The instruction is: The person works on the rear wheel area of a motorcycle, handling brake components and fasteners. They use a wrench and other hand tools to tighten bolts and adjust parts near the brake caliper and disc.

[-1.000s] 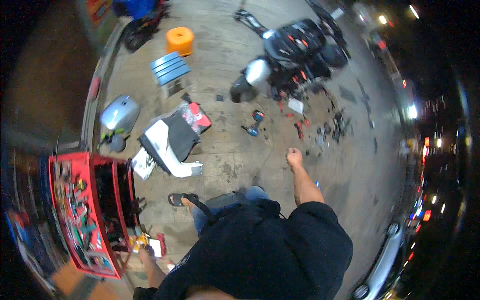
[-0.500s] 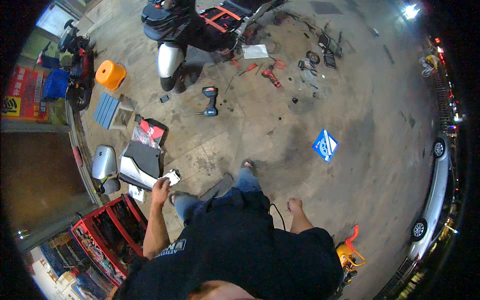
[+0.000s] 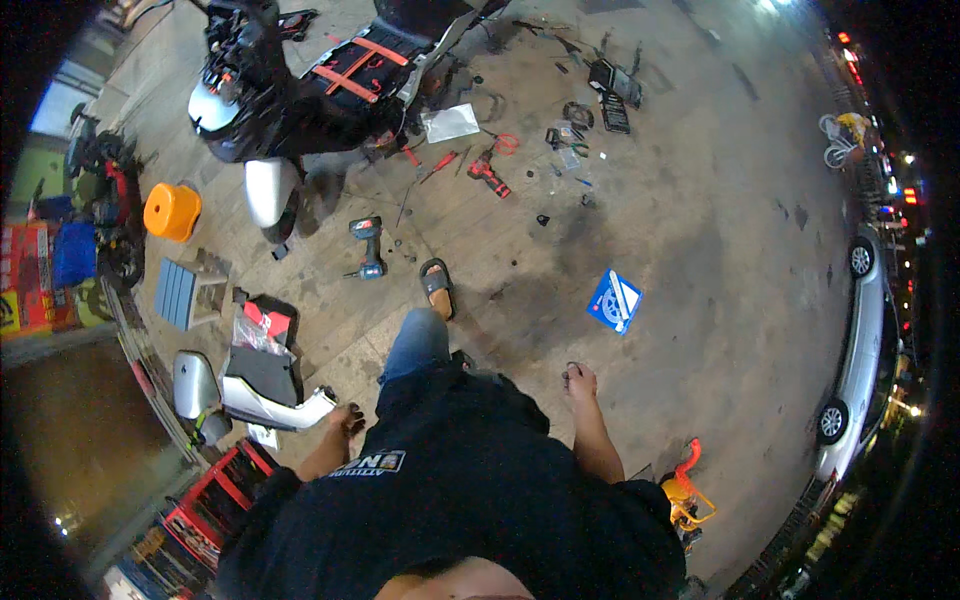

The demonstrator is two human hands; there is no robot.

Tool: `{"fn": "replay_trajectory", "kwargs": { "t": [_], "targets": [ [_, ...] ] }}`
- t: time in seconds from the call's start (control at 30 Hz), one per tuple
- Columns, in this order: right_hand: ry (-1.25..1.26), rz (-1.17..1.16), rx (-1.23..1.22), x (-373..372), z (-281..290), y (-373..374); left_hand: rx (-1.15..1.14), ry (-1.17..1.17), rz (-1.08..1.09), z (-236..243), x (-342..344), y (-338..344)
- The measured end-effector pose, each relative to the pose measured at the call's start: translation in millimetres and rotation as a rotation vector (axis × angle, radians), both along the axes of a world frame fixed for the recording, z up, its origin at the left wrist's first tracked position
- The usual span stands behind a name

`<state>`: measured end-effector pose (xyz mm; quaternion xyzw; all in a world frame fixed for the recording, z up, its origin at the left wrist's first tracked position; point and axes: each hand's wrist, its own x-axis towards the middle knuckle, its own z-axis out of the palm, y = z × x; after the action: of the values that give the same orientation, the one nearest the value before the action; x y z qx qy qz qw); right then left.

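Note:
My left hand [image 3: 348, 418] hangs low beside my body, its fingers loosely bent and apart. It is close to the tip of a white-and-grey scooter body panel [image 3: 265, 395] lying on the floor, with a gap between them, and I see nothing in it. My right hand [image 3: 580, 380] hangs on the other side with its fingers curled; a small dark spot shows at the fingertips, too small to name. Ahead on the floor are a cordless impact driver [image 3: 367, 248] and a red cordless drill [image 3: 489, 175]. Beyond them stands a partly stripped scooter [image 3: 285, 90].
A blue picture-printed packet [image 3: 615, 302] lies to the right. An orange stool [image 3: 172, 212], a grey-blue step stool [image 3: 178, 293] and a silver top case [image 3: 196, 383] stand left. A red tool cart [image 3: 213, 505] is near left, a yellow machine [image 3: 685, 502] near right. A silver car [image 3: 858, 345] is parked far right.
My left hand has come away from the white panel's tip and back toward my body. I have stepped forward, one sandalled foot ahead. My right arm has swung slightly forward.

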<state>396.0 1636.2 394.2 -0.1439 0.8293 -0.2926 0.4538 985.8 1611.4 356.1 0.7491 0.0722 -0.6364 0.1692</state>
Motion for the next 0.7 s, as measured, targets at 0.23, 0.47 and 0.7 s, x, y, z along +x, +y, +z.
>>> {"fn": "replay_trajectory", "kwargs": {
  "t": [0.23,0.47,0.7],
  "targets": [
    [-0.191,-0.222,0.167,-0.2,62.5,-70.8,-0.249,-0.08,-0.376,-22.9,-70.9,-246.5],
    [-0.118,-0.048,0.036,-20.9,48.0,-184.0,-0.707,-0.051,-0.339,100.6,-167.5,-525.2],
    [-0.256,-0.178,-0.067,-123.6,-18.5,-297.4,-0.576,-0.144,-0.29,97.4,-259.4,-599.4]
  ]
}}
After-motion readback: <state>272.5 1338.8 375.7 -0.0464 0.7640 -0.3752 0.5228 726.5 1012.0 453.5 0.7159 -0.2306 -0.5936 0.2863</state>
